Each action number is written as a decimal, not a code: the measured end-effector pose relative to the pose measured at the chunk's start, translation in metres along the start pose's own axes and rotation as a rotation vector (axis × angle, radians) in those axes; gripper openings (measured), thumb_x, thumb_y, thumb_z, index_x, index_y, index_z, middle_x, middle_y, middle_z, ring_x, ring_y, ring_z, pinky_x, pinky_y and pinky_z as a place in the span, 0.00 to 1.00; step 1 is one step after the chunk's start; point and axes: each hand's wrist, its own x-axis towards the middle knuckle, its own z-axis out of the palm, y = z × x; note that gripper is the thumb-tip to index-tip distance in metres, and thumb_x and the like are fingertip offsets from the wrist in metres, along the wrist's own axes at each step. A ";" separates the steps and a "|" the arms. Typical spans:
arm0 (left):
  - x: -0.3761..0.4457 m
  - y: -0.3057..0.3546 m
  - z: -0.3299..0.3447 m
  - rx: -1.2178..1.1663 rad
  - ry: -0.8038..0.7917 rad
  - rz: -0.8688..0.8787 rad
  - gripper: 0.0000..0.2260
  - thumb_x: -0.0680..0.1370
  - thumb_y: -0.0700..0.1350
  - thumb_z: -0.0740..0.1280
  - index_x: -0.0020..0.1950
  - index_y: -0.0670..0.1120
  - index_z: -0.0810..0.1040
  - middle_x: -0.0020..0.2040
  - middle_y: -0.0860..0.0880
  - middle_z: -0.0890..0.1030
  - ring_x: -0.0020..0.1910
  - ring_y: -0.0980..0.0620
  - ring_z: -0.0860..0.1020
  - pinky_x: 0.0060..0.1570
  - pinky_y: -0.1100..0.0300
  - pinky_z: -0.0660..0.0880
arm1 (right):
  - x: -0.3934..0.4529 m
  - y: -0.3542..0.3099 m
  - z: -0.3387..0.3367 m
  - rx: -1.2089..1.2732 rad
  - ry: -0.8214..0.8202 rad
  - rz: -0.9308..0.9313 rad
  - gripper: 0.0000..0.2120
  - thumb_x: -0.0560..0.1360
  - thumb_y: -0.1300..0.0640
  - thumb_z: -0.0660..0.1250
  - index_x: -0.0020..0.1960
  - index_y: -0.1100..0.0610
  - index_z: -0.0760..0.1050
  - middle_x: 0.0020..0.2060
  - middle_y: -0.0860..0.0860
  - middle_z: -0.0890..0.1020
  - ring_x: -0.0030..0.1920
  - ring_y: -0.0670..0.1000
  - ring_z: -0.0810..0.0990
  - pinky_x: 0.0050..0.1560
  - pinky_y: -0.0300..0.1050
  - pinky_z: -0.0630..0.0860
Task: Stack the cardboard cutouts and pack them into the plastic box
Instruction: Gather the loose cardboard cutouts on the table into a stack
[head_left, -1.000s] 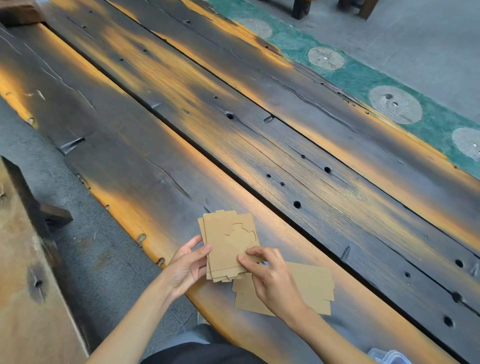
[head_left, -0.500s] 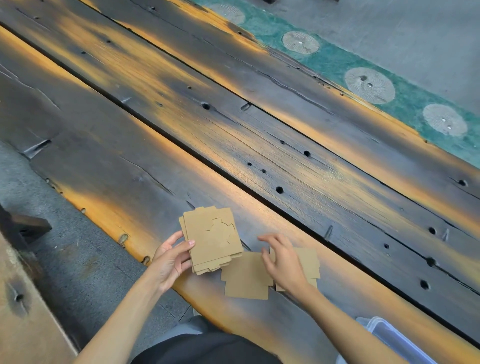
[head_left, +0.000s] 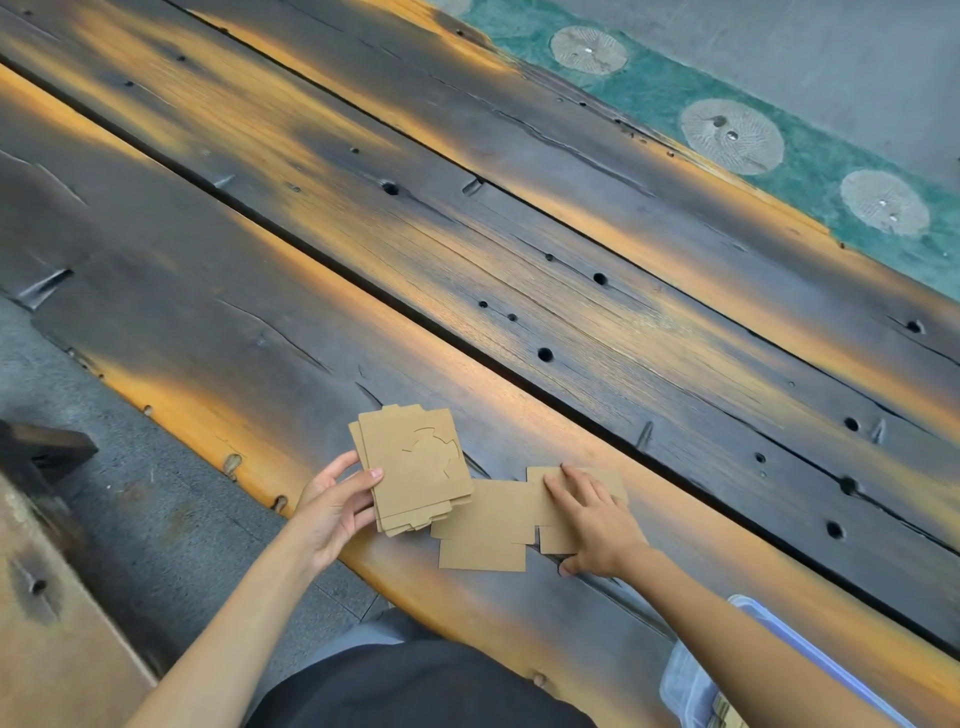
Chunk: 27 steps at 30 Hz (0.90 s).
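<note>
Wooden table (head_left: 519, 270), plastic box (head_left: 691, 680) (cardboard visible inside) near right forearm.

Tan cardboard cutouts (head_left: 480, 525); black-and-amber streaked table (head_left: 467, 234).

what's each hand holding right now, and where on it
Left hand holds the stack of cutouts by its left edge. Right hand holds nothing, pressing flat on a loose cutout.
</note>
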 end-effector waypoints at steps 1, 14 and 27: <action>0.000 -0.001 0.000 0.001 0.005 -0.002 0.27 0.72 0.36 0.72 0.71 0.42 0.73 0.62 0.39 0.84 0.56 0.42 0.85 0.46 0.50 0.85 | -0.001 0.000 0.000 0.006 0.002 0.007 0.60 0.65 0.40 0.79 0.83 0.46 0.42 0.83 0.51 0.43 0.81 0.55 0.46 0.77 0.56 0.58; -0.003 -0.007 0.008 0.016 -0.008 0.009 0.23 0.76 0.34 0.70 0.71 0.43 0.74 0.62 0.39 0.84 0.59 0.40 0.84 0.48 0.49 0.85 | -0.024 0.004 -0.038 0.018 0.154 -0.036 0.28 0.72 0.45 0.61 0.70 0.51 0.74 0.64 0.52 0.80 0.59 0.57 0.81 0.57 0.49 0.78; -0.004 -0.001 0.012 0.051 -0.100 0.028 0.19 0.77 0.37 0.70 0.69 0.42 0.78 0.65 0.40 0.83 0.62 0.41 0.82 0.52 0.48 0.84 | -0.041 -0.022 -0.101 0.871 0.658 0.115 0.04 0.79 0.54 0.69 0.49 0.47 0.82 0.38 0.43 0.87 0.42 0.44 0.85 0.40 0.35 0.78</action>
